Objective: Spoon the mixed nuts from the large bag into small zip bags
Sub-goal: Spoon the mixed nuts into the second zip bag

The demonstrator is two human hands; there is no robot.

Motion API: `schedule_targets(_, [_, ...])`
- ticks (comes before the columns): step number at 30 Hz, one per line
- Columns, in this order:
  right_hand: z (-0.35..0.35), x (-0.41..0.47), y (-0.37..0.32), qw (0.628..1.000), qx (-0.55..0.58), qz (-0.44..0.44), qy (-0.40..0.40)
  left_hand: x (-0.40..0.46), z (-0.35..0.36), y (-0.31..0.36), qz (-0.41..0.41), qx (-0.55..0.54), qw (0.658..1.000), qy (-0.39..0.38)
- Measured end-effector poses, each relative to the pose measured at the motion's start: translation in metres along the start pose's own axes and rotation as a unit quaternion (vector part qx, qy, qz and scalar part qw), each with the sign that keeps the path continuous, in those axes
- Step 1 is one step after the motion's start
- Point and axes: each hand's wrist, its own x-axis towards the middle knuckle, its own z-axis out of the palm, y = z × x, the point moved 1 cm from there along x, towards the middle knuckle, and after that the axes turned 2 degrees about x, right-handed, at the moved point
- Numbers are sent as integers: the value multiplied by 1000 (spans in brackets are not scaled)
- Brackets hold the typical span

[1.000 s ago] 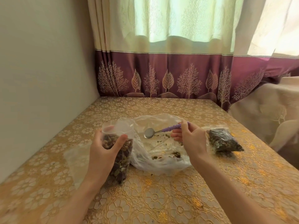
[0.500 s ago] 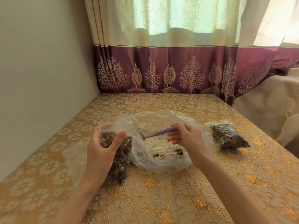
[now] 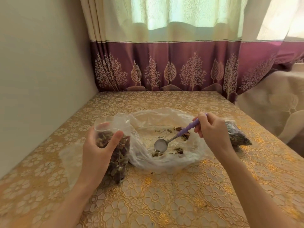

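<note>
The large clear bag [image 3: 164, 117] lies open on the table with only a few scattered nuts [image 3: 178, 150] left inside. My right hand [image 3: 212, 132] pinches the purple handle of a metal spoon [image 3: 174, 139]; its empty bowl points down into the large bag beside a small heap of nuts. My left hand [image 3: 98, 150] grips a small zip bag [image 3: 118, 155] upright with its mouth open, nearly full of nuts, just left of the large bag. Another filled small bag [image 3: 236, 137] lies on the table behind my right hand.
The table carries a gold floral cloth [image 3: 164, 203]. A pale wall [image 3: 41, 71] runs along its left side and a purple-banded curtain [image 3: 164, 63] hangs behind. Flat empty clear bags [image 3: 70, 155] lie under and left of my left hand. A draped chair [image 3: 279, 104] stands at right.
My right hand swung the spoon from level above the large bag down into it, bowl now near the nuts at the bottom. The left hand kept holding the small bag.
</note>
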Motion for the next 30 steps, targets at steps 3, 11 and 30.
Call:
schedule_targets(3, [-3,1,0,1000,-14,-9,-11,0,1,0,-5,-10,1000,3])
schedule_targets(11, [11,-10,0,996,49,36,-70,0,1,0,5,-7,1000,5])
schedule_targets(30, [4,-12,4,981,98,169,13,0,2,2,20,-19,1000,6])
